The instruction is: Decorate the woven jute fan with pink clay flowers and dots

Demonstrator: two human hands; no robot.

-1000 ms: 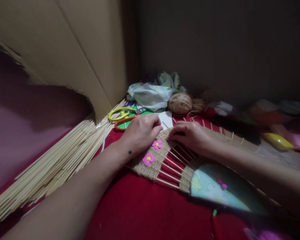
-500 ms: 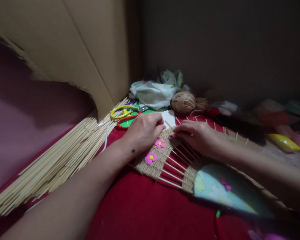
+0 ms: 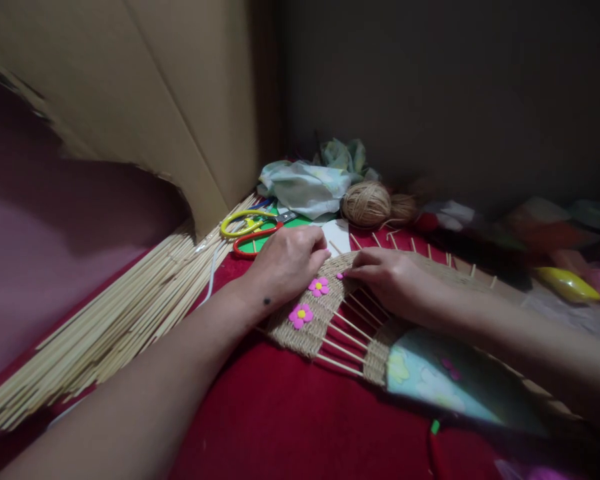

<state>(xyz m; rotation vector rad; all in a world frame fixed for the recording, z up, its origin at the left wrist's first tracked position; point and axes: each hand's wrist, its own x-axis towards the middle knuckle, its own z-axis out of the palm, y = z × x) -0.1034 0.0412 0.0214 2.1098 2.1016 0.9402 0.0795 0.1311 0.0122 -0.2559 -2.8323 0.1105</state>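
A curved woven twine band on thin sticks lies before me, joined by the sticks to a narrower woven strip and a pale blue floral panel. Two pink flowers with yellow centres sit on the band. My left hand is closed at the band's far edge, its fingertips curled over and partly hidden. Thumb and finger of my right hand pinch together at a small pink petal against the band. Darker pink pieces lie on the blue panel, in shadow.
Long thin sticks lie in a bundle at left, beside a cardboard sheet. Yellow-and-red-handled scissors, crumpled floral cloth and a twine ball are behind my hands. A red cloth covers the surface.
My right hand has shifted slightly, its fingertips now showing more of the woven band and the pink petal. The left hand stays in place.
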